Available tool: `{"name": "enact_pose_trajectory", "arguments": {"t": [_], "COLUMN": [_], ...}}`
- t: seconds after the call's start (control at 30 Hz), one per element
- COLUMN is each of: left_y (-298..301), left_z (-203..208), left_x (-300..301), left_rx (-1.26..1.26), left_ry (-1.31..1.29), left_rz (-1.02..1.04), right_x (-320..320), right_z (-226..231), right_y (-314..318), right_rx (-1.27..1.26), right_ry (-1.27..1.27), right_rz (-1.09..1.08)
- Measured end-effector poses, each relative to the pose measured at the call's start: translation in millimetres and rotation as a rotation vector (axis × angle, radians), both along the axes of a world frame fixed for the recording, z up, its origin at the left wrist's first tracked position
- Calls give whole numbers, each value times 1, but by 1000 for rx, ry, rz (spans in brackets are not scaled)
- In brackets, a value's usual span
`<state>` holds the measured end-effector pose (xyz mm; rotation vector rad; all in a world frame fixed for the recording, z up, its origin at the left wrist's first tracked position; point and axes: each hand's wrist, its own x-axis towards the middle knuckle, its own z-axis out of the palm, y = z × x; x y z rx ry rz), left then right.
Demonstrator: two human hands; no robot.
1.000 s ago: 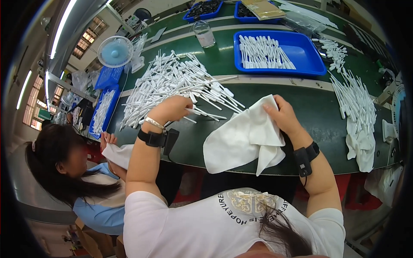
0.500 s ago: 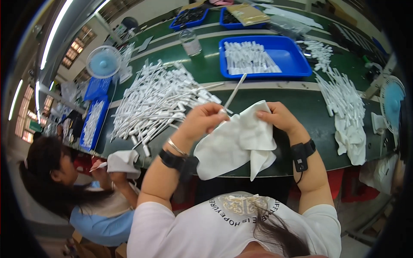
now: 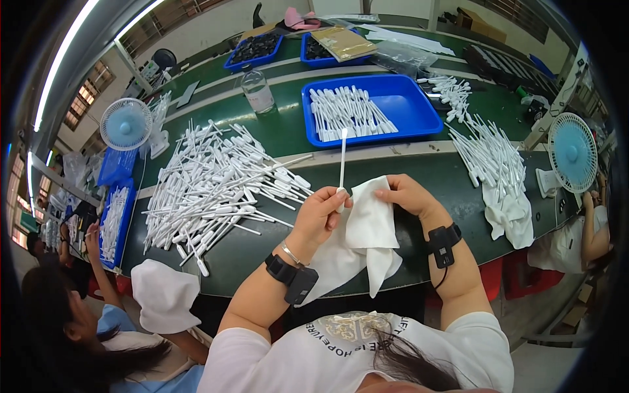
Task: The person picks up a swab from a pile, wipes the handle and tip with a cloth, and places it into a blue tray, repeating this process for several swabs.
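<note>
My left hand (image 3: 321,213) is closed in a pinch around a slim white plastic stick (image 3: 343,164), which stands nearly upright from the fingertips; its upper end is a little thicker. In my right hand (image 3: 413,196) the fingers grip the upper edge of a white cloth (image 3: 371,229). The cloth hangs in folds between my hands and down past the table's front edge. Part of it lies close behind the left fingers, and I cannot tell whether it touches the stick's lower end. A large heap of similar white sticks (image 3: 216,187) lies left of my hands.
Beyond my hands stands a blue tray (image 3: 419,128) with white sticks in its left part. More sticks (image 3: 488,154) and a white cloth (image 3: 508,219) lie at the right, near a fan (image 3: 572,154). A clear bottle (image 3: 257,92) stands farther back. A co-worker holds a white cloth (image 3: 165,295) at the left.
The stick in my left hand has swung from a rightward slant to nearly upright. The cloth has dropped away from the left fingers. The co-worker's arm has reached up toward the left blue tray.
</note>
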<state>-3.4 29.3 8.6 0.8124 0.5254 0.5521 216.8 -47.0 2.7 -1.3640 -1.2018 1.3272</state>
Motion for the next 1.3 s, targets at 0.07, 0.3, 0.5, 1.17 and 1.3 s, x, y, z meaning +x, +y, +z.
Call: {"name": "enact_pose_trajectory", "arguments": {"t": [0.07, 0.3, 0.5, 1.17, 1.3], "left_y": [1, -2, -27, -27, -16], "left_z": [1, -2, -9, -1, -11], "left_x": [-2, 0, 11, 12, 6], "left_rx": [5, 102, 663, -124, -49], "left_ry": [13, 93, 338, 129, -33], "left_rz": [12, 40, 126, -212, -566], "right_x": [3, -6, -68, -67, -42], "right_z": [-3, -7, -8, 5, 12], "right_y": [3, 4, -2, -7, -6], "right_rx": [-25, 91, 239, 240, 190], "right_ry": [-23, 446, 28, 182, 414], "right_rz": [-6, -153, -312, -500, -638]}}
